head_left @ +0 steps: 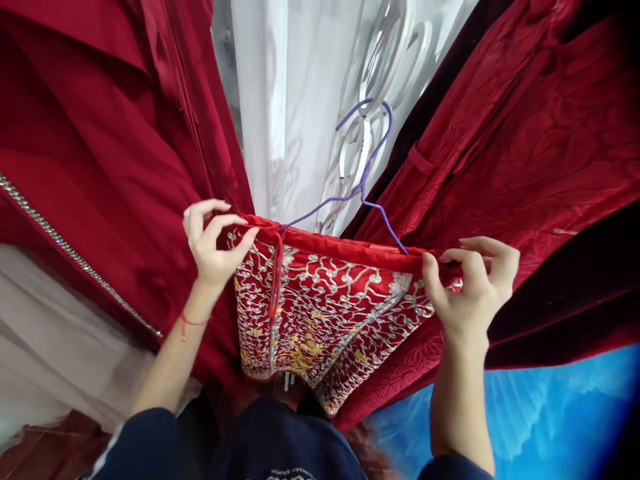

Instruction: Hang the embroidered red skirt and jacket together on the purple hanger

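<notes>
A red skirt (325,313) with silver and gold embroidery hangs in front of me from a purple wire hanger (364,175). The hanger's lower arms go inside the plain red waistband. My left hand (213,240) pinches the waistband's left end between thumb and forefinger, other fingers curled and raised. At the right end, my right hand (473,280) grips the same band, its thumb on the near side. Between the two hands the band is stretched nearly straight. A thin red cord loop dangles from it near the left side. The hanger's hook catches on a white ring.
Dark red garments (100,133) hang close on the left, one with a glittering trim. More red velvet and patterned cloth (540,153) hangs at the right. Behind is a white rack with rings (400,60). Pale fabric (60,333) lies lower left, bright blue material (550,407) lower right.
</notes>
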Available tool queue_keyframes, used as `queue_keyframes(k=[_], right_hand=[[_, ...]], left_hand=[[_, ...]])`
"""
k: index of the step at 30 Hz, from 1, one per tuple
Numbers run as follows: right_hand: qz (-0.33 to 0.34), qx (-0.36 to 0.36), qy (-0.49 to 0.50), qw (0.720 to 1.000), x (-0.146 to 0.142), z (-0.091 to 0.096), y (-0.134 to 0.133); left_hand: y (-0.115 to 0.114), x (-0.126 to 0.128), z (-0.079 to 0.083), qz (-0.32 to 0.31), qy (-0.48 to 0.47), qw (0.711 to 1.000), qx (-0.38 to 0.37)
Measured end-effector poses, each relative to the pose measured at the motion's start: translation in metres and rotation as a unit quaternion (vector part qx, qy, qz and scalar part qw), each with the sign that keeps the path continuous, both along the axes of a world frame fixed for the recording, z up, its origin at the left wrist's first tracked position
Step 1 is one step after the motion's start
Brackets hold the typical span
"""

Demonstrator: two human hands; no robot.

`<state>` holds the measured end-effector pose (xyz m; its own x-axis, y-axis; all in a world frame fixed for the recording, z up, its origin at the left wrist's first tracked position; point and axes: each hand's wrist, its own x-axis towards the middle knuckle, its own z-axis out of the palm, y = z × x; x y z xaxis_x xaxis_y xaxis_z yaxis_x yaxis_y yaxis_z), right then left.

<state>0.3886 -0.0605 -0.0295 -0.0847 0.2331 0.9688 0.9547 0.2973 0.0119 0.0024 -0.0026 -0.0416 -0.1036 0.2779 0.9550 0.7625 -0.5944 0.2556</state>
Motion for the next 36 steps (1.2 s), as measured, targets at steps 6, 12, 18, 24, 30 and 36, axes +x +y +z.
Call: queue_keyframes(k=[6,12,18,24,30,36], right_hand=[[0.072,0.125,0.194,0.970,-0.084,-0.034,-0.014],[0.254,-0.148,0.219,0.931,-0.141,-0.062,-0.018],[0.311,-0.349,0.209,0.859,-0.157,-0.085,-0.016],[0.392,-0.446,0.224,0.773,-0.175,-0.104,-0.018],[0.428,-0.491,0.249,0.717,-0.187,-0.130,-0.024],[0.455,-0.521,0.310,0.653,-0.194,-0.134,-0.040]], left_hand=[[-0.025,0.070,-0.047,-0.049,-0.155,0.981,-0.111],[-0.022,0.081,-0.051,-0.162,-0.227,0.929,-0.243],[-0.046,0.060,-0.074,-0.331,-0.239,0.826,-0.388],[-0.055,0.050,-0.078,-0.412,-0.212,0.772,-0.434],[-0.069,0.046,-0.097,-0.421,-0.233,0.734,-0.479],[-0.084,0.028,-0.109,-0.385,-0.298,0.740,-0.464]])
